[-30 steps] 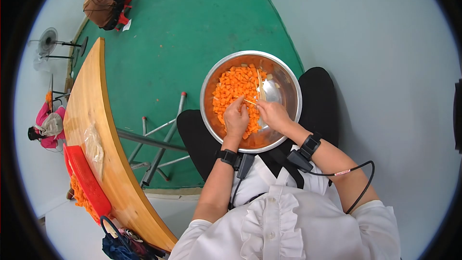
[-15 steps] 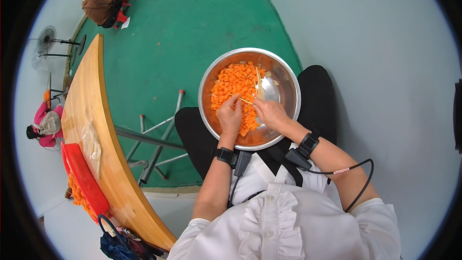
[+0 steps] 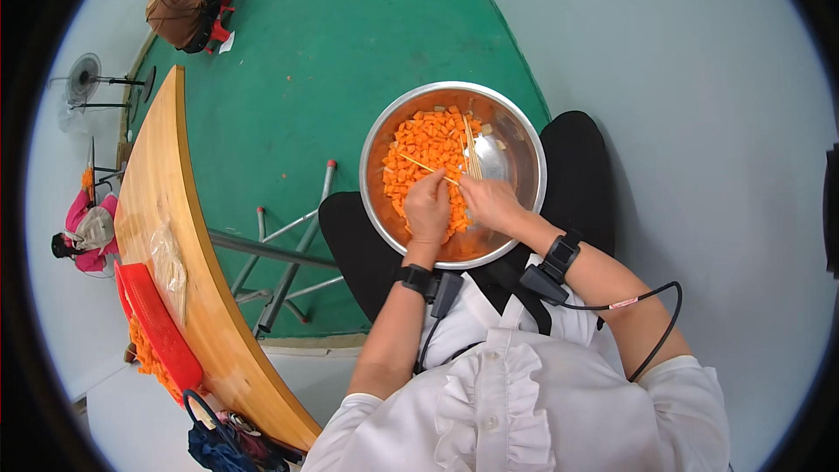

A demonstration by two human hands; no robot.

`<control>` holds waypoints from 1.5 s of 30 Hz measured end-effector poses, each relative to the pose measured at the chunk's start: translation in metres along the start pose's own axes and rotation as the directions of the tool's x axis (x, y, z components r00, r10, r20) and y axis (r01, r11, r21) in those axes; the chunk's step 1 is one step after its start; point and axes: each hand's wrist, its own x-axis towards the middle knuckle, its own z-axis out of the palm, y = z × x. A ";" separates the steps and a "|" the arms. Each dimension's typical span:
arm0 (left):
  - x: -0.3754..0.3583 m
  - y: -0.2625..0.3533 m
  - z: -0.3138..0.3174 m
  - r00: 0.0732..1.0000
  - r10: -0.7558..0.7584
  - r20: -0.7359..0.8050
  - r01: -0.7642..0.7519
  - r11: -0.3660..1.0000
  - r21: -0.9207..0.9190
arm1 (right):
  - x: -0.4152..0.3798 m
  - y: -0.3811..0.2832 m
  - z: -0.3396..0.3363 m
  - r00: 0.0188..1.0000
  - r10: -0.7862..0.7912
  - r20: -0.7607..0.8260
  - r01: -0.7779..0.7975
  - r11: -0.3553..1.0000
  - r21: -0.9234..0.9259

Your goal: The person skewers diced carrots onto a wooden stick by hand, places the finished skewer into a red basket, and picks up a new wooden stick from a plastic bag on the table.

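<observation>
Underfoot and around, a green floor (image 3: 350,44); off to the left, a curved wooden table (image 3: 166,201) with a glossy yellow-brown top. Across the lap, between thighs in black trousers (image 3: 575,166), a wide, round stainless-steel bowl (image 3: 523,162), shiny inside, with a pale rim and orange reflections along its wall. In the bowl, mostly toward the left and middle, a loose heap of carrot pieces (image 3: 418,135): bright orange, small, chunky, roughly cube-cut, with flat faces and uneven edges. Over the heap, left hand (image 3: 426,208) with thumb and fingers pinching a thin stick (image 3: 414,162); close beside, right hand (image 3: 491,203) with fingertips pinched together at the stick's near end. Toward the bowl's right side, several slim, straw-coloured sticks (image 3: 473,153) lying nearly side by side, near a few pale chunks (image 3: 487,129). Slanting over the carrots, the pinched stick: straight, slender, yellowish. Too small to tell: anything threaded on it.
</observation>
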 end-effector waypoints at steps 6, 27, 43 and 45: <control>-0.001 0.003 0.002 0.992 -0.059 0.109 0.068 0.994 -0.082 | 0.000 0.001 -0.003 0.998 0.069 -0.007 -0.068 0.995 0.069; 0.011 -0.006 -0.016 0.997 -0.040 0.063 0.049 0.985 -0.163 | 0.001 -0.001 -0.014 0.989 0.139 -0.051 -0.135 0.989 0.061; -0.007 -0.004 -0.021 0.468 0.270 0.842 -0.636 0.764 0.108 | 0.001 0.008 -0.014 0.969 0.225 -0.099 -0.181 0.926 0.333; 0.002 -0.008 -0.025 0.439 0.244 0.865 -0.667 0.733 0.132 | 0.002 0.007 -0.013 0.968 0.229 -0.100 -0.179 0.915 0.361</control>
